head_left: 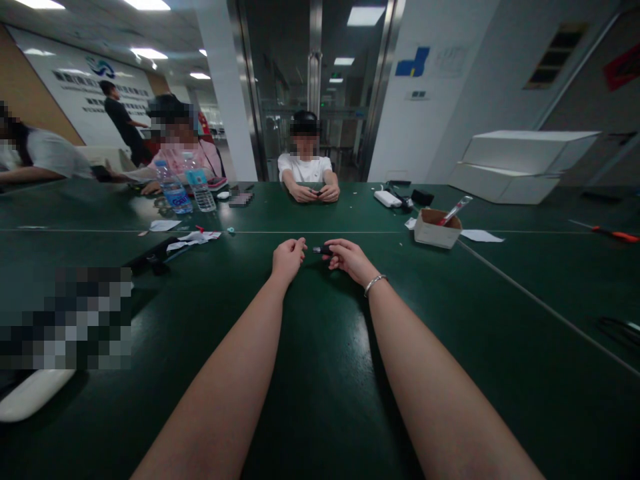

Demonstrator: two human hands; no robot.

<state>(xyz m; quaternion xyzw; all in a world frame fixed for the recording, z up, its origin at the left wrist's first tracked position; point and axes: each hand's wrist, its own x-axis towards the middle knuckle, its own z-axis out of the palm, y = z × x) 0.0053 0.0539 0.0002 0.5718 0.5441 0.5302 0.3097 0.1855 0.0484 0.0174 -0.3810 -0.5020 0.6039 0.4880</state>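
Near the middle of the green table [320, 373], my right hand [350, 259] pinches a small black plug [324, 251] with a metal tip, which looks like a USB connector. The metal tip points left, toward my other hand. My left hand [289, 259] is closed just left of the tip, with a small gap between them. Its thumb and fingertips are pressed together, and whatever they hold, if anything, is too small to make out. A silver bracelet [375, 285] circles my right wrist.
Across the table sits a person [306, 167] with both hands together. Two water bottles [175, 190] and paper scraps [193, 240] are at the left. A small cardboard box [437, 230], a white device [387, 199], white boxes [510, 167] and a screwdriver [617, 233] are at the right.
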